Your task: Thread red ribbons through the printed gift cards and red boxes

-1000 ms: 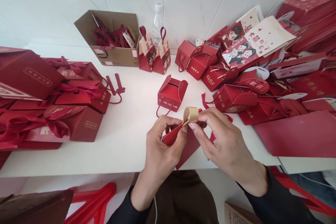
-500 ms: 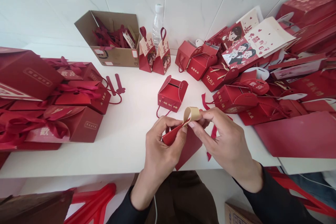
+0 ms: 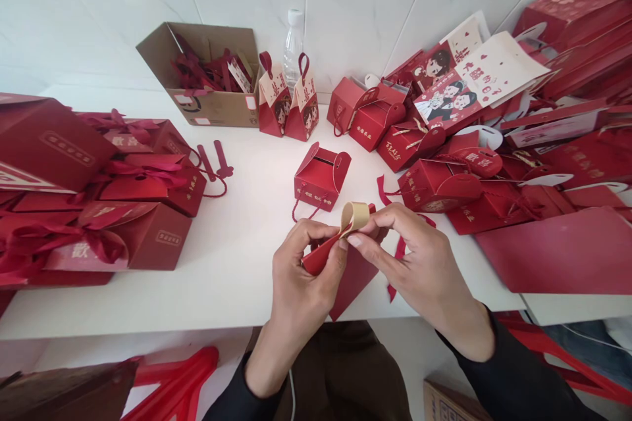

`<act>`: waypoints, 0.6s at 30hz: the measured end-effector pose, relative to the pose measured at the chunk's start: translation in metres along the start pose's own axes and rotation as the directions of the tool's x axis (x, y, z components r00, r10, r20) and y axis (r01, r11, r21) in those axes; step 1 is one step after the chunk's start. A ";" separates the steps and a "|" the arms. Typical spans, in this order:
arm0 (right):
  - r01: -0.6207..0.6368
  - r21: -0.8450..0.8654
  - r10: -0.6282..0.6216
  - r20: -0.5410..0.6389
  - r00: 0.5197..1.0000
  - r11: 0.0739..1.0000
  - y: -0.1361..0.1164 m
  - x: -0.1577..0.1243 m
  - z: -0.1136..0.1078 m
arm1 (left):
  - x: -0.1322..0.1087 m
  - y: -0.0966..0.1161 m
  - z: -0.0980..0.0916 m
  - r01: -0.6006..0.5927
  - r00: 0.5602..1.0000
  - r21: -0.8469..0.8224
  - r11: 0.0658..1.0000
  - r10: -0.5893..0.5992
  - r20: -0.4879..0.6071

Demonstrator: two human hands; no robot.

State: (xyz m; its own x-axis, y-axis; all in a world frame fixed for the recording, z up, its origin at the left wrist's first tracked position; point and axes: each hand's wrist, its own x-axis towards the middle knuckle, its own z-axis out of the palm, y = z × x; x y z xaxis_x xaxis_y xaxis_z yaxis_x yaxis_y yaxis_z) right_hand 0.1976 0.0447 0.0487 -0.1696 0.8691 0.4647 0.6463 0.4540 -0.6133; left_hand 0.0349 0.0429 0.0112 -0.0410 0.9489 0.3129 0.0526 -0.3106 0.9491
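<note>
Between my hands, near the table's front edge, is a red paper gift box topped by a looped gold strap. My left hand pinches the box's upper edge at the base of the loop, thumb toward me. With thumb and fingertips, my right hand grips the right side of the same top edge, beside the strap. My fingers hide part of where the strap meets the box. Just beyond stands a small red box with a cord handle. A red ribbon lies partly behind my right hand.
A cardboard carton of dark red straps stands by the wall, beside two small triangular boxes and a clear bottle. Ribboned red boxes are stacked at left. More red boxes and printed bags crowd the right.
Both hands keep their grip on the gift box and its strap. The fingers at the loop's base shift only slightly, and the whole view moves a little.
</note>
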 end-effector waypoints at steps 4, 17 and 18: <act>-0.002 0.017 0.002 0.009 1.000 1.000 0.002 0.001 -0.001 | 0.000 -0.001 -0.001 0.003 1.000 -0.003 1.000 -0.003 0.010; 0.022 -0.035 -0.022 -0.006 1.000 0.999 -0.004 0.005 0.002 | -0.001 -0.005 0.000 -0.152 0.988 0.098 0.984 0.148 0.046; 0.018 -0.025 -0.018 0.003 1.000 1.000 -0.004 0.005 0.001 | -0.001 -0.005 -0.001 -0.143 0.989 0.094 0.985 0.140 0.045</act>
State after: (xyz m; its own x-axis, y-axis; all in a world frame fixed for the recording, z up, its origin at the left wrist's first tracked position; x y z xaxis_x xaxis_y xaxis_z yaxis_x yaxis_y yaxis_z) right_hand 0.1937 0.0478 0.0530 -0.1835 0.8611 0.4742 0.6613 0.4650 -0.5886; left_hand 0.0338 0.0439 0.0065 0.0116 0.8977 0.4404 0.1512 -0.4369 0.8867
